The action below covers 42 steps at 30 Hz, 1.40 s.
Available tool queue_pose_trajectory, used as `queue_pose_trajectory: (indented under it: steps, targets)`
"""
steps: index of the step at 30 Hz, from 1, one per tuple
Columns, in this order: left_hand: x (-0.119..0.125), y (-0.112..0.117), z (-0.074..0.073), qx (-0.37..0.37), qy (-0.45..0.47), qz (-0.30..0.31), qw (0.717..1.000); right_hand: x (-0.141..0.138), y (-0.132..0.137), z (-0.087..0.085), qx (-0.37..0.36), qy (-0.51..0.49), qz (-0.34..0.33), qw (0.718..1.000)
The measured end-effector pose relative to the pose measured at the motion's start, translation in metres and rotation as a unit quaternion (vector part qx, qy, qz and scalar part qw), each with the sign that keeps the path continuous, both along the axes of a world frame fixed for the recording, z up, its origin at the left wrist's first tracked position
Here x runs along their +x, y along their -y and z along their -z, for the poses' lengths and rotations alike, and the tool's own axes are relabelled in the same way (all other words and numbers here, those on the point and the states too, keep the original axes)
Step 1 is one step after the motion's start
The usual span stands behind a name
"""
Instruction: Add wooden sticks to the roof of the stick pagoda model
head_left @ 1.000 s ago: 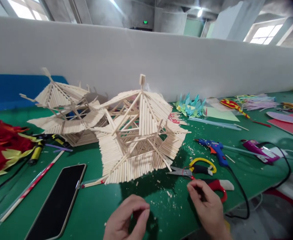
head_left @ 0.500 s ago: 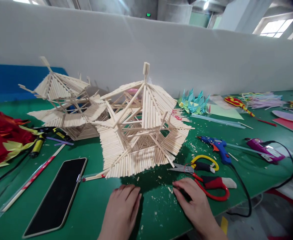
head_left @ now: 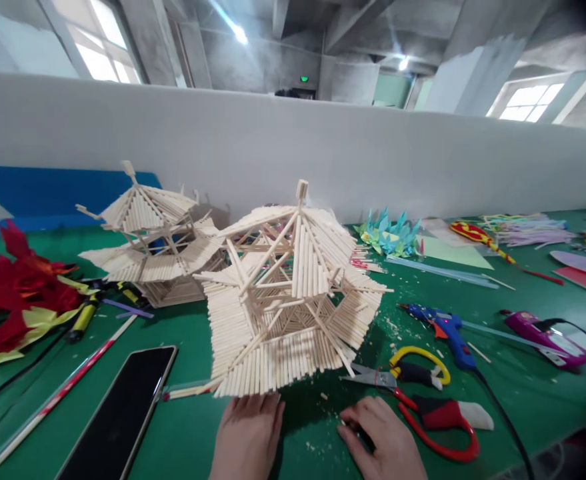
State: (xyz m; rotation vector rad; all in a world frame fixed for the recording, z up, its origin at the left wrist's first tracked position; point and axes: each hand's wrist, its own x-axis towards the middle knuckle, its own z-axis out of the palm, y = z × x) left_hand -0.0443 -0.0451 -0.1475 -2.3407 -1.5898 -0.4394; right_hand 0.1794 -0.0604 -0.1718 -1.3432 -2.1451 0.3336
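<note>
A pavilion model [head_left: 280, 363] built of pale wooden sticks stands before me, with two roof tiers and a short finial. My left hand [head_left: 247, 437] lies palm down at its front, fingers stretched out. Their tips reach the lower roof's edge and are partly hidden there. To the right, my right hand [head_left: 385, 437] rests on the table, fingers curled and thumb close to the index finger. A tiny pale bit shows at those fingertips, too small to name. Beside this hand lie yellow-handled scissors [head_left: 373, 377] and a red-handled cutting tool [head_left: 465, 443].
A second stick pavilion [head_left: 145, 263] stands behind at left. A phone [head_left: 123, 413] and a wrapped stick [head_left: 67, 387] lie left. At right are a blue glue gun [head_left: 445, 330] with a cord and a purple device [head_left: 547, 340]. Wood scraps dot the green table [head_left: 313, 460].
The view has tipped upward, so everything sits lower in the picture. My left hand has come forward to the pavilion's front edge. My right thumb and index finger remain close together.
</note>
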Motion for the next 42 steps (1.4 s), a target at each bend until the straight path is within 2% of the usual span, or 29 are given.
queue_pose_trajectory:
  steps: [6, 11, 17, 22, 25, 27, 32, 35, 36, 40, 42]
  targets:
    - [-0.004, -0.001, 0.012, 0.022, -0.020, -0.006, 1.000, 0.002, -0.005, 0.009, 0.014, 0.026, -0.013, 0.999]
    - [-0.005, -0.004, 0.014, 0.030, -0.003, 0.005, 1.000, -0.004, -0.001, 0.000, -0.025, 0.007, -0.004, 1.000]
    - [-0.001, 0.009, -0.005, 0.013, 0.068, 0.024, 0.997, -0.010, 0.009, -0.017, -0.125, -0.097, 0.022, 0.987]
    - [0.018, 0.030, -0.031, -0.039, 0.196, 0.065, 0.978, -0.005, 0.004, -0.034, -0.217, -0.235, 0.091, 0.943]
    - [0.032, 0.033, -0.044, -0.174, 0.375, 0.087, 0.907, -0.006, -0.001, -0.046, -0.261, -0.305, 0.096, 0.911]
    - [0.041, 0.030, -0.050, -0.216, 0.444, 0.078, 0.866, -0.008, -0.003, -0.051, -0.285, -0.343, 0.087, 0.891]
    - [0.057, 0.022, -0.054, -0.242, 0.511, 0.049, 0.823, -0.013, -0.002, -0.056, -0.319, -0.399, 0.057, 0.858]
    - [0.061, 0.021, -0.056, -0.274, 0.542, 0.040, 0.794, -0.013, 0.000, -0.060, -0.317, -0.404, 0.036, 0.857]
    - [0.062, 0.021, -0.056, -0.297, 0.557, 0.034, 0.775, -0.013, 0.000, -0.061, -0.315, -0.401, 0.027, 0.860]
    - [0.064, 0.018, -0.050, -0.415, 0.635, -0.004, 0.652, -0.012, 0.000, -0.064, -0.282, -0.363, -0.016, 0.888]
    - [0.064, 0.014, -0.042, -0.453, 0.650, -0.012, 0.610, -0.010, -0.002, -0.063, -0.258, -0.333, -0.046, 0.905]
